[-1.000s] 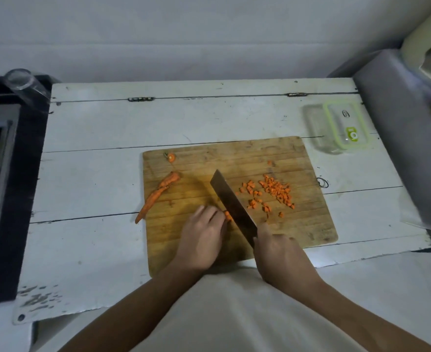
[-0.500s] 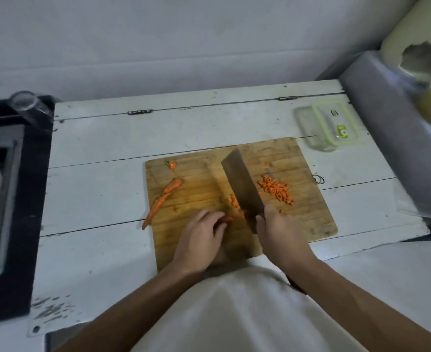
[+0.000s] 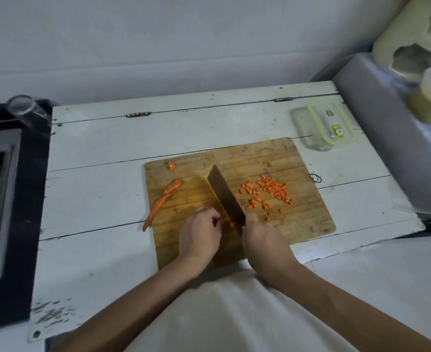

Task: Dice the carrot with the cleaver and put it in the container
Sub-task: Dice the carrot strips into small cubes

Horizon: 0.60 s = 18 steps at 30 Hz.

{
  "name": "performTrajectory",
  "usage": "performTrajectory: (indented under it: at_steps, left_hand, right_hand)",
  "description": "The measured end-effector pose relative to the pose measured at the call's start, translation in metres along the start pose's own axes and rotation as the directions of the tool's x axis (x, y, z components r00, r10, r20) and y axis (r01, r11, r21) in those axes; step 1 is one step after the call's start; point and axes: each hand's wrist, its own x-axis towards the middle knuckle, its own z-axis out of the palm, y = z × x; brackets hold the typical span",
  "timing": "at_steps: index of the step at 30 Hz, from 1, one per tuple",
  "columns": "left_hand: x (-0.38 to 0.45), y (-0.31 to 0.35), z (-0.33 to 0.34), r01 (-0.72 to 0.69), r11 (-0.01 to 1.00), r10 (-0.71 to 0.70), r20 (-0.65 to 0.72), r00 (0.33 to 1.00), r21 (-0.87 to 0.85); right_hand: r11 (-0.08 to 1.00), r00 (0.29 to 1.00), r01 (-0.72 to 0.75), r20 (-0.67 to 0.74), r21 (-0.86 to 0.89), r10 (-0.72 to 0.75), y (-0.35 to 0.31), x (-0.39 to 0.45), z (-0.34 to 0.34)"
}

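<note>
White planking (image 3: 95, 153) carried a wooden cutting board (image 3: 308, 219). The cleaver (image 3: 225, 198) was gripped by the right hand (image 3: 262, 237), blade running away toward upper left. A carrot piece (image 3: 228, 221) was pinned under curled left hand (image 3: 200, 235) fingers, against the blade. Diced carrot (image 3: 270, 190) lay right of it. A container (image 3: 323, 128) stood beyond; contents could not be told.

Orange carrot dice (image 3: 270, 190) on brown, line-scored wooden board (image 3: 300, 214); white, scuffed table (image 3: 95, 153); clear container (image 3: 323, 129) with green-rimmed lid; dark grey cleaver (image 3: 225, 196).
</note>
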Motion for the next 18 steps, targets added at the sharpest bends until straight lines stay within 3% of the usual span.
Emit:
performTrajectory:
  at_steps: [6, 12, 18]
  left_hand:
    - [0.003, 0.001, 0.000, 0.039, 0.999, -0.041, 0.044, 0.998, 0.037]
    - [0.007, -0.002, -0.001, 0.043, 0.999, -0.043, 0.052, 0.998, -0.008]
    - [0.006, -0.002, -0.001, 0.046, 0.999, -0.045, 0.043, 0.998, -0.027]
  right_hand:
    - [0.998, 1.000, 0.026, -0.018, 0.055, -0.025, -0.015, 0.037, -0.006]
    - [0.993, 0.997, 0.015, -0.073, 0.121, -0.006, 0.010, 0.017, -0.023]
    - [0.999, 0.999, 0.035, 0.031, -0.007, -0.035, 0.002, -0.011, -0.011]
